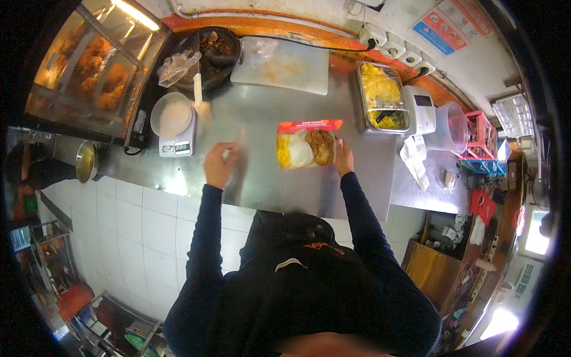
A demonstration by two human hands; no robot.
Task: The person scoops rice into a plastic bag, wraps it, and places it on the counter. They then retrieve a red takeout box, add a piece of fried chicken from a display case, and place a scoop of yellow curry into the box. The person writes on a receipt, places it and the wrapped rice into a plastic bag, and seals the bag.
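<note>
On the shiny metal tabletop (262, 190), seen from the head, a food box (309, 125) sits near the middle with its red flap at the back. Inside, yellow food (284, 152) is on the left, a round white lump (300, 152) is in the middle, and a brown piece (322, 147) is on the right. The two hands are apart. The right hand (344, 157) holds the box's right edge. The left hand (220, 163) is between the box and a scale (176, 147) with a see-through bowl (172, 116) on it. Its fingers are bent; I cannot tell if they pinch anything.
</note>
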